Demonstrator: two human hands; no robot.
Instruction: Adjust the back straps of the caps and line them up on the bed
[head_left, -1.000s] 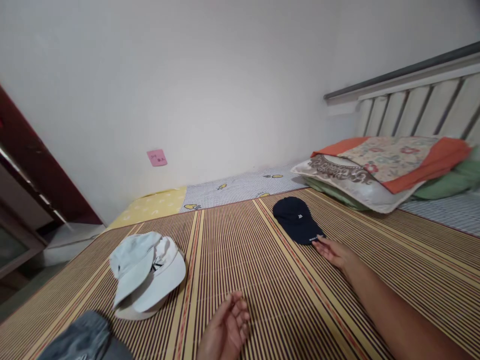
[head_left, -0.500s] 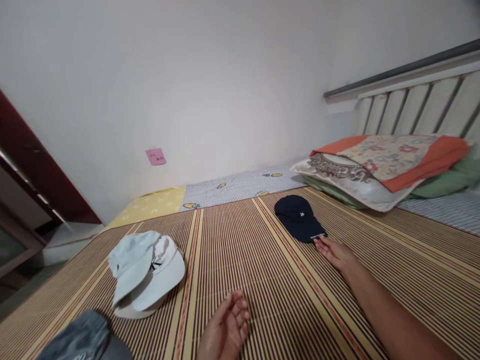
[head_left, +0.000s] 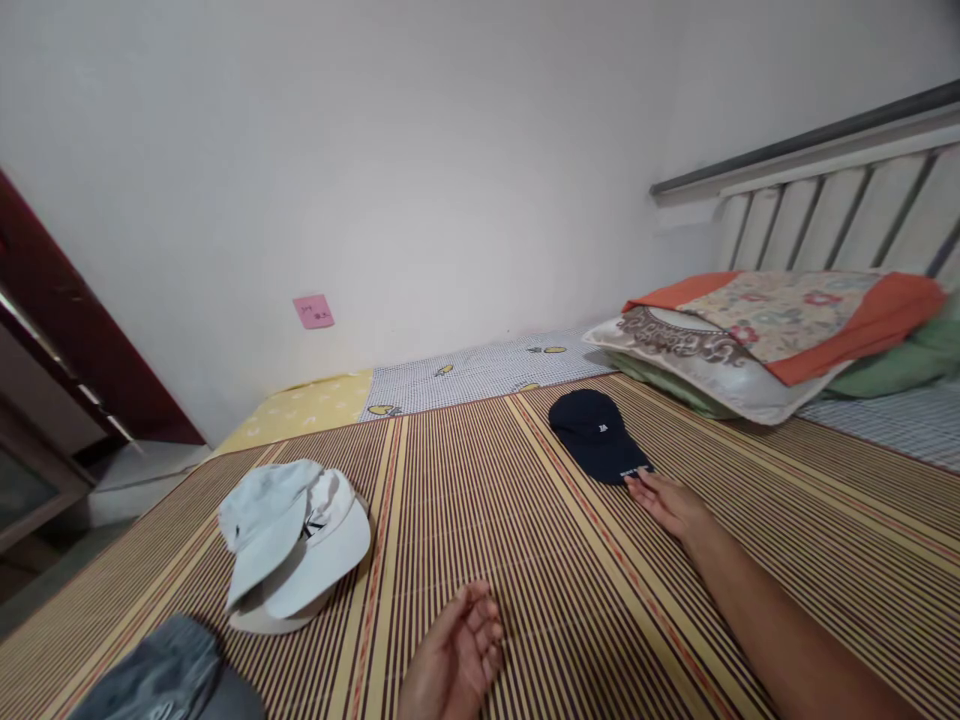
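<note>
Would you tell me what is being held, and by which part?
The right hand holds the navy cap by the edge of its brim; the left hand is empty.

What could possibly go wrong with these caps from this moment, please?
The right hand meets the navy cap only with fingertips at its brim, so the cap might slip if lifted.
The pale caps overlap one another; moving one could drag the others.
The gray cap is partly out of view, so a bump there might go unseen.
</note>
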